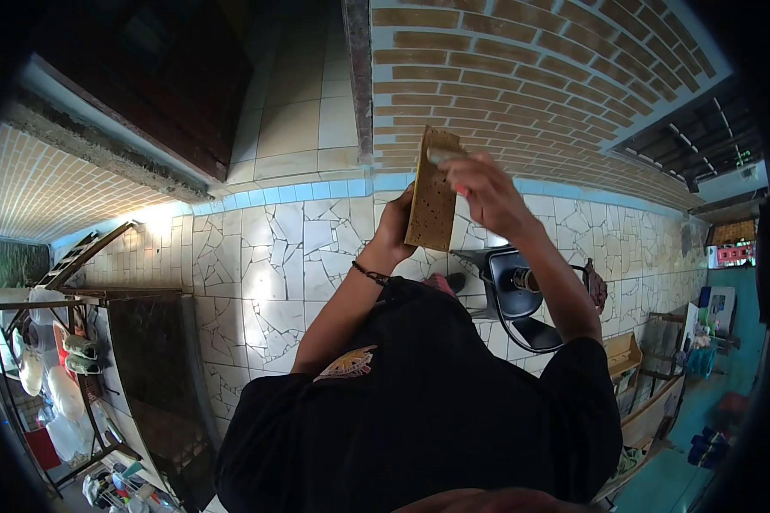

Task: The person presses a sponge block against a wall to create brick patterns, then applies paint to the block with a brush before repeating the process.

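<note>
A flat, brown wooden-looking board (435, 205) with dark specks or holes stands nearly upright in front of me, its top leaning a little. My left hand (393, 226) is closed around its left edge, and most of the fingers are hidden behind it. My right hand (493, 197) is closed in front of the upper right part of the board. From its fingertips sticks out a small pale object (442, 156), at or very near the board's face. That object is blurred, and I cannot make out its kind or whether it touches.
A black chair (506, 286) with a jar or can (524, 280) on its seat stands right of my body. A brick-patterned wall (505, 77) rises ahead beside a doorway. At left are a dark cabinet (154, 368) and a rack with shoes (82, 355); wooden shelves (623, 355) stand right.
</note>
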The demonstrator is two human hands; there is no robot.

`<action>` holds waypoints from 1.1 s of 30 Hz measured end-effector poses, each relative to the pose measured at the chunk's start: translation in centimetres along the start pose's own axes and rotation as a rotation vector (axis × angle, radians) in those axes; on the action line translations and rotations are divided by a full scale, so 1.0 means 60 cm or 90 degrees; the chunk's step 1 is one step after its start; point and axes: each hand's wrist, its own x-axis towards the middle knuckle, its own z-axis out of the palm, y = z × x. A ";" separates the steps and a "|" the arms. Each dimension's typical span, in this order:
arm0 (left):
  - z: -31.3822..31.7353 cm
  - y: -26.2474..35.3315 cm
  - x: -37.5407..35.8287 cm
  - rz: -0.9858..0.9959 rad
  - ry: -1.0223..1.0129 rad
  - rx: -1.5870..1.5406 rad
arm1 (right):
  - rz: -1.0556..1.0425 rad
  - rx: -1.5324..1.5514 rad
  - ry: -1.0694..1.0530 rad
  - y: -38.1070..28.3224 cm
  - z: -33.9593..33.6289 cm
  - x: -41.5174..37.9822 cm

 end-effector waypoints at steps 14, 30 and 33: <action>0.036 -0.003 -0.022 -0.029 -0.055 0.210 | 0.405 0.258 0.148 0.116 -0.122 0.016; -0.017 -0.017 -0.016 0.022 0.006 0.073 | 0.052 0.105 0.112 -0.096 -0.011 -0.030; -0.007 -0.023 -0.028 0.043 -0.028 0.088 | 0.029 -0.006 0.207 -0.060 -0.046 -0.005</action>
